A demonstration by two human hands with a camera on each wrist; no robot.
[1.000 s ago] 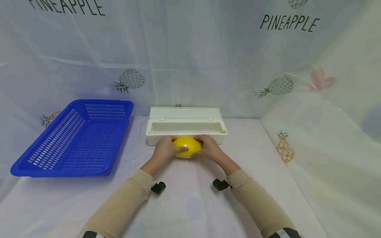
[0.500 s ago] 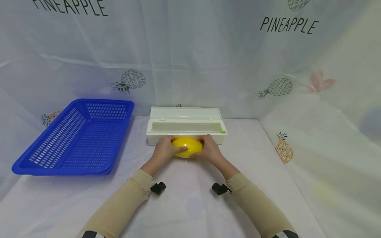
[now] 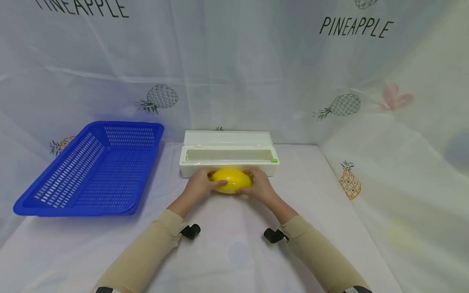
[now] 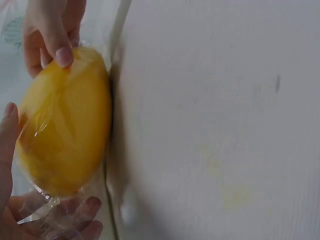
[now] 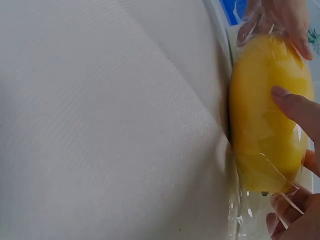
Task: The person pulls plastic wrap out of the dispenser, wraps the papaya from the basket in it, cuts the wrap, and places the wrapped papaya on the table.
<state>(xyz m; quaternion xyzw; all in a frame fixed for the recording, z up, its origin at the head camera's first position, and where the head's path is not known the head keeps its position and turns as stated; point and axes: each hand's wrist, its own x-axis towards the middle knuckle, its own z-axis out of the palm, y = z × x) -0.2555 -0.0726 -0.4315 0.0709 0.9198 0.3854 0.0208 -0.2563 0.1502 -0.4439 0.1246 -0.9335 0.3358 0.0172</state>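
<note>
A white cloth backdrop printed with pineapples (image 3: 234,53) filled the upper half of the head view, and a white cloth-covered tabletop (image 3: 227,260) spread below it. At the left of the frame stood a blue, slatted plastic basket (image 3: 110,175), with nothing visible in it. Near the centre sat a long white plastic box (image 3: 188,170), its lid tipped back.

Just in front of the box, at the centre of the frame, was a smooth yellow oval, fruit-like object (image 3: 232,179). Whether it touched the box could not be told. Both hands had hold of it, curled partway rather than closed tight: the left hand (image 3: 198,183) cupped one end with the thumb over the near side, and the right hand (image 3: 261,185) did likewise at the other. Thin clear plastic film (image 4: 44,122) lay wrinkled over the yellow object, loose at its ends among the fingers. Smallest was a bright green tab (image 3: 274,160) at the box's right end.

The likeliest trouble seemed to be the film slackening or peeling, should a thumb lift before the loose ends were tucked. Uneven pulling could tear it, and the slick, rounded surface might roll from a light grip and knock the box.
</note>
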